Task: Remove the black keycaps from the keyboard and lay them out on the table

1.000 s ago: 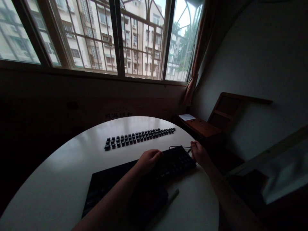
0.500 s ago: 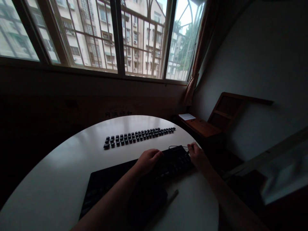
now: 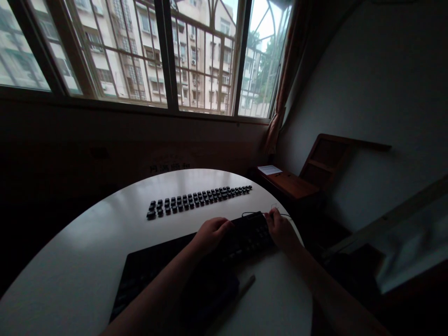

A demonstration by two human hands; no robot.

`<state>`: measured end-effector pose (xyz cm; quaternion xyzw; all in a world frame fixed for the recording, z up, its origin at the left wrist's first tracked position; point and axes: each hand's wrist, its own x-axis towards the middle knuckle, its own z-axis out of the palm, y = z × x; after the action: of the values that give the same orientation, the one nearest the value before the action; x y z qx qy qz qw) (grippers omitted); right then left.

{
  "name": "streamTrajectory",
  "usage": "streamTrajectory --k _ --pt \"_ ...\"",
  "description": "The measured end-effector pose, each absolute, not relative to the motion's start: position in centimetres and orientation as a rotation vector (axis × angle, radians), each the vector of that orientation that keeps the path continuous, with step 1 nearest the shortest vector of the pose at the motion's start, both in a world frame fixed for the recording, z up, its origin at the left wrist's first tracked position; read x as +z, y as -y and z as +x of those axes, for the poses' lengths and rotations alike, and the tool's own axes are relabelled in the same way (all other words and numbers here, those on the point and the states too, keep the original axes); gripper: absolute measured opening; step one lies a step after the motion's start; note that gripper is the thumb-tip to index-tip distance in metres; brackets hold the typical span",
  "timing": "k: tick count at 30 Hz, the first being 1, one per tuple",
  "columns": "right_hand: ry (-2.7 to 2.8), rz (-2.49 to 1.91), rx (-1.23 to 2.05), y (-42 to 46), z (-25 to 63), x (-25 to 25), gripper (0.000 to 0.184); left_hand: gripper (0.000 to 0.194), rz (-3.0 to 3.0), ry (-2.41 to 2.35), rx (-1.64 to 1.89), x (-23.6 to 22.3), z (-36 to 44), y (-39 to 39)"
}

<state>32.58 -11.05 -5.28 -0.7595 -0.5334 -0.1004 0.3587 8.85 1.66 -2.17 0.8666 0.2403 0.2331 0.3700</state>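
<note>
A long black keyboard lies at a slant on the round white table. My left hand is closed over its middle, thumb along the top; the other fingers are mostly hidden. At the keyboard's right end my right hand is pinched, with a thin wire outline, apparently a keycap puller, sticking up past the fingers. The keyboard's cable curves behind the far edge. Beyond the keyboard, black keycaps stand in neat rows.
A dark bluish object, too dim to name, and a grey stick-like piece lie near my forearms. Past the table's right edge is a wooden bench with a white paper. A barred window fills the back.
My right hand has shifted left and inward against the keyboard's right end, and the thin wire outline now shows above it. My left hand stays on the keyboard. The view turned slightly.
</note>
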Motion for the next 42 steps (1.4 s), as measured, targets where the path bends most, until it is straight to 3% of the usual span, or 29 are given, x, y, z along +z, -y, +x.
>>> streamTrajectory --k 7,14,27,38,42 --pt "1.202 -1.886 -0.211 11.4 32.7 -5.0 0.039 0.039 2.313 -0.624 0.574 -1.9 8.8 -1.4" --pt "1.187 -1.833 -0.211 11.7 32.5 -4.9 0.036 0.022 2.571 -0.431 0.496 -1.9 9.0 -0.9" --pt "1.147 -1.594 -0.067 13.4 31.5 -3.7 0.026 0.019 2.530 -0.453 0.510 -2.0 9.1 -1.0" --pt "1.306 -1.249 0.417 12.5 27.0 -2.6 0.013 0.050 2.443 -0.485 0.753 -2.0 8.4 0.2" --pt "1.457 -1.282 0.384 12.1 25.7 -2.2 0.010 0.039 2.393 -0.497 0.836 -2.1 8.3 0.1"
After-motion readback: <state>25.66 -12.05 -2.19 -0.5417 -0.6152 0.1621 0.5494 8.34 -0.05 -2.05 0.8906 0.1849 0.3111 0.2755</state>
